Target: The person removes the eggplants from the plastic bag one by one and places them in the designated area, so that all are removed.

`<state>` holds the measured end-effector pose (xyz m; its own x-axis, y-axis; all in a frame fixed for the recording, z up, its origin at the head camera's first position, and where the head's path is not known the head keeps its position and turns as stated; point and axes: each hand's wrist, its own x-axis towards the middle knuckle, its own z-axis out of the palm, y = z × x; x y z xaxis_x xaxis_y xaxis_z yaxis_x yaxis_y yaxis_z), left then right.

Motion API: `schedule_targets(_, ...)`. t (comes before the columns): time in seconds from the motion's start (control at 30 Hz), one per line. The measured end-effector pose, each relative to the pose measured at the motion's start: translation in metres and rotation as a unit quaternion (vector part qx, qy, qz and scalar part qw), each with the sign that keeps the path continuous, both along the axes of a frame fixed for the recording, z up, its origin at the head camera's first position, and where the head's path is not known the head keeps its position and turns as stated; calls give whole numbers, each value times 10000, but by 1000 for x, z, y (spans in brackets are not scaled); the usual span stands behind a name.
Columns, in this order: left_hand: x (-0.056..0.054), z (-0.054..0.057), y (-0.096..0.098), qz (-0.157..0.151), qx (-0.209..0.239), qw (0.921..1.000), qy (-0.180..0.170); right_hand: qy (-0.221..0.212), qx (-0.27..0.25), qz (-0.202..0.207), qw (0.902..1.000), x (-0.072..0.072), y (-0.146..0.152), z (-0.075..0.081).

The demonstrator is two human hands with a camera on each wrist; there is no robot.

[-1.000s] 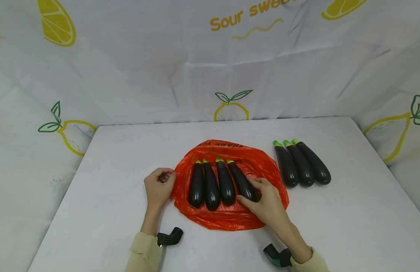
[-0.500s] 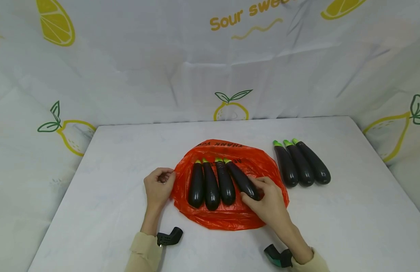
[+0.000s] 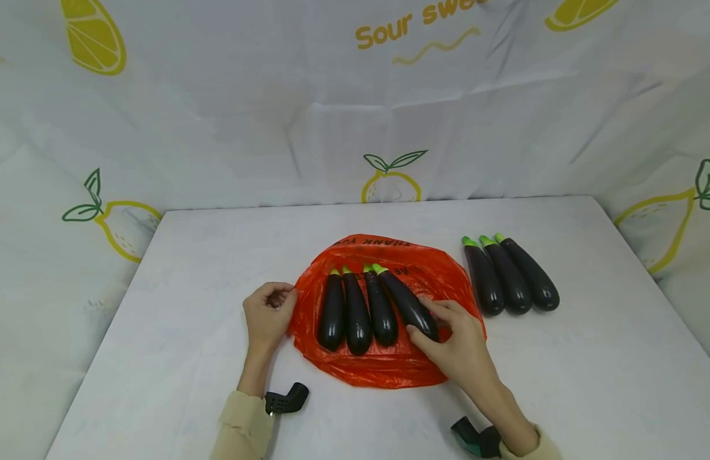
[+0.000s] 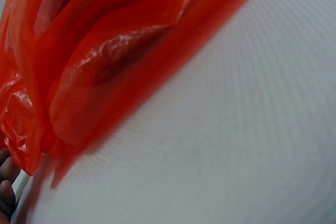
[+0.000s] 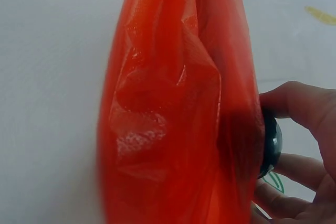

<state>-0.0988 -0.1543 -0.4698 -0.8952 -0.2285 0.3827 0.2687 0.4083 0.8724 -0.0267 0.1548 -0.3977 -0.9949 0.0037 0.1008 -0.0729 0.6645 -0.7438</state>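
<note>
In the head view a red plastic bag (image 3: 384, 377) lies opened out on the white table, with several dark eggplants side by side on it. My right hand (image 3: 463, 348) grips the rounded end of the rightmost eggplant (image 3: 409, 305), thumb on one side and fingers on the other. That eggplant slants, its green stem end close to the neighbouring eggplant (image 3: 381, 310). At the bag's left edge, my left hand (image 3: 267, 319) pinches the plastic. The right wrist view shows the held eggplant's dark tip (image 5: 271, 142) past the bag (image 5: 163, 108), between thumb and fingers.
Three more eggplants (image 3: 509, 278) lie in a row on the table (image 3: 596, 358), right of the bag. A white cloth (image 3: 234, 128) with lemon prints hangs behind and at both sides. Each wrist carries a small black camera (image 3: 288, 398).
The rightmost eggplant on the bag has shifted: its stem end has swung left toward its neighbour, while its rounded end moved slightly right with my right hand. My left hand has stayed put.
</note>
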Motion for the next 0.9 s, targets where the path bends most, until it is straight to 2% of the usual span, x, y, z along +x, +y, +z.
schedule_targets(0.37, 0, 1, 0, 61, -124, 9999, -101, 23, -13, 5, 10000, 7, 3, 9)
schedule_targets(0.63, 2, 4, 1, 60, -32, 9999, -104, 147, -3, -41, 9999, 10, 7, 12)
schedule_targets(0.9, 1, 1, 3, 181, 20, 9998, -112, 245, 109, -123, 9996, 12, 11, 17)
